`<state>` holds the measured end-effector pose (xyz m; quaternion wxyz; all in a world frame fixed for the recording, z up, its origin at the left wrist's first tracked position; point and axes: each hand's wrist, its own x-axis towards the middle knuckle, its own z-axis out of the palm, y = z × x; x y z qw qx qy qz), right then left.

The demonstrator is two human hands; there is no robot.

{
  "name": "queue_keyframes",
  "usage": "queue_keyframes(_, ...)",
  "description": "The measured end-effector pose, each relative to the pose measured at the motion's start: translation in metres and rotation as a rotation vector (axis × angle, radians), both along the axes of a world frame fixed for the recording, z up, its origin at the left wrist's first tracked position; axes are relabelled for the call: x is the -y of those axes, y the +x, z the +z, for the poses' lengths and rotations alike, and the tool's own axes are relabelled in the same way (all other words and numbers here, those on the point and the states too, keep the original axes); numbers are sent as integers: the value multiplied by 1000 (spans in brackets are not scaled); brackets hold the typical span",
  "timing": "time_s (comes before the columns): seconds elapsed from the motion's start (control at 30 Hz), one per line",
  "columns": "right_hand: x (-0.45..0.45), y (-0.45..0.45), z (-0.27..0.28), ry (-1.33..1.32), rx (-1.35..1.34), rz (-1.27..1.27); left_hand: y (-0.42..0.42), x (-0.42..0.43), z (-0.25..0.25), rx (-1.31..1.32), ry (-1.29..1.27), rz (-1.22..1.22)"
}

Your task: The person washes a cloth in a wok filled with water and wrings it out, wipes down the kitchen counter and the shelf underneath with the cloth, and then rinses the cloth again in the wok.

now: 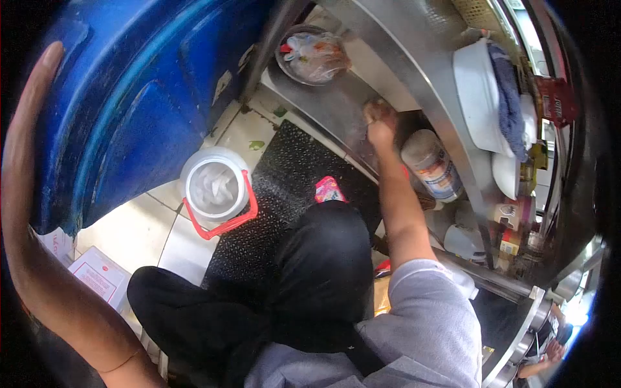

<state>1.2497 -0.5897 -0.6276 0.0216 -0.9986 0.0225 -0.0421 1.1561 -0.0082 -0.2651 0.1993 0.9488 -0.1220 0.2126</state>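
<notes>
My right hand (380,123) reaches onto the low metal shelf (343,107), its fingers closed around or against a reddish-brown item that I cannot make out. Beside it on the shelf stands a large labelled jar (432,165). Farther back, a round metal bowl (304,79) holds a knotted plastic bag (317,57). At the far left, my left hand (48,64) rests at the side of a big blue plastic container (149,110), with its fingers stretched out. On the floor stands a white bucket (217,158) with a red handle and pale contents.
A black speckled mat (291,155) lies on the tiles, with a pink packet (329,189) by my knee. A white box (97,275) sits at the left. Upper shelves hold a white tub (475,97) and jars. Another person's hand (553,352) shows at lower right.
</notes>
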Motion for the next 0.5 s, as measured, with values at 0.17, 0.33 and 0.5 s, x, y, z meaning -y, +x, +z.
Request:
queue_keyframes(0.17, -74, -94, 37, 271, 20, 116, 10, -36, -36, 31, -14, 147)
queue_keyframes(0.33, -99, -114, 87, 659, -248, 258, 16, -42, -36, 88, 112, 107)
queue_keyframes(0.5, -34, -97, 89, 618, -13, 60, 24, -62, -56, 60, -31, 110)
